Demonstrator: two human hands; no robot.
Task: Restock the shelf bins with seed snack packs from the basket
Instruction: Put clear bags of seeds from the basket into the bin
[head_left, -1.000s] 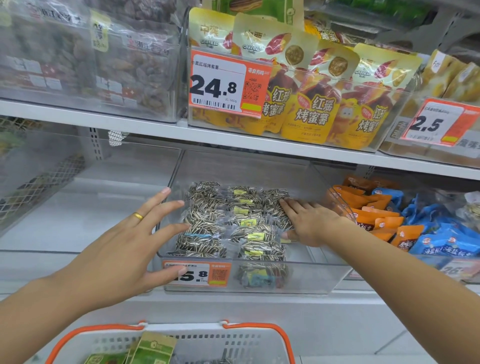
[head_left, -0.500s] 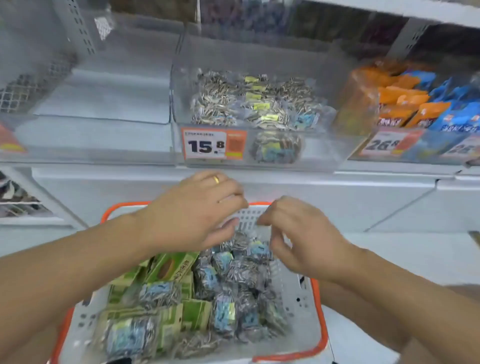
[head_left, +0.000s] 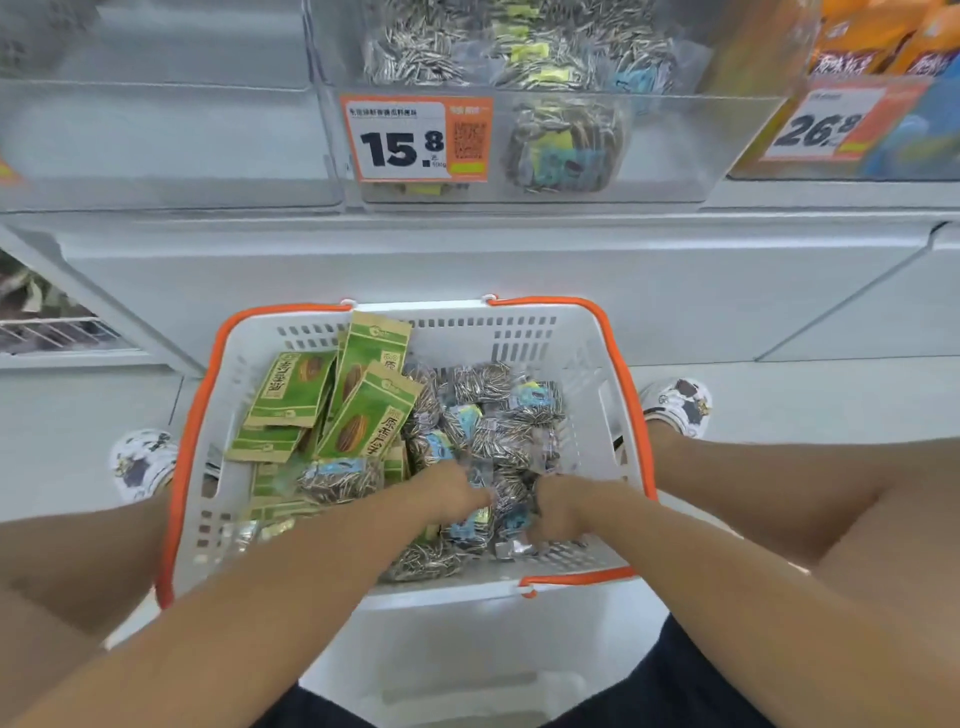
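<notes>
A white basket with orange handles sits on the floor between my feet. It holds green seed packets on the left and clear seed snack packs on the right. My left hand and my right hand are both pushed down into the clear packs near the basket's front, fingers buried among them. I cannot see whether either hand has closed on a pack. Above, the clear shelf bin with the 15.8 price tag holds several seed packs.
An empty clear bin stands left of the seed bin. A bin with orange and blue packs and a 26.8 tag is at the right. The white shelf base runs behind the basket. A wire rack shows at the lower left.
My hands left the shelf bin, dropped to the basket and have now plunged into the clear packs. The view tilted down from the shelves to the basket.
</notes>
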